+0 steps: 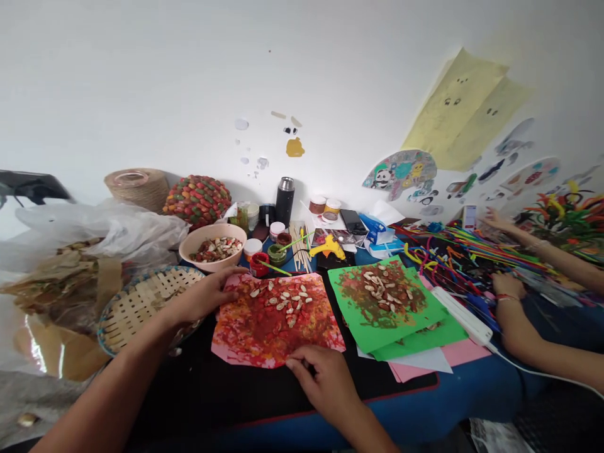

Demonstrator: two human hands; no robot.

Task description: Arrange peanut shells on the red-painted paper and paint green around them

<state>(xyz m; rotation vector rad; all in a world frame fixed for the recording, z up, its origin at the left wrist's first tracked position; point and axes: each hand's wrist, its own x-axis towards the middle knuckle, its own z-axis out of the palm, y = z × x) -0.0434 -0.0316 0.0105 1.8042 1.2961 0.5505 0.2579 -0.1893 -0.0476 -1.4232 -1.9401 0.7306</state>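
Note:
In front of me lies a pink sheet of paper, smeared with red and orange paint, with several pale shell pieces on it. My left hand grips the sheet at its upper left corner, thumb and fingers at the edge. At the near edge, my right hand pinches the paper between thumb and fingers. Right of it sits a green sheet with brown paint and more shell pieces, stacked on other papers. A bowl of shell pieces and a woven basket stand to the left.
Paint jars, a yellow glue gun, wooden sticks and a black flask line the back. A white power strip lies right. Another person's hands are among colourful pipe cleaners. A plastic bag is left.

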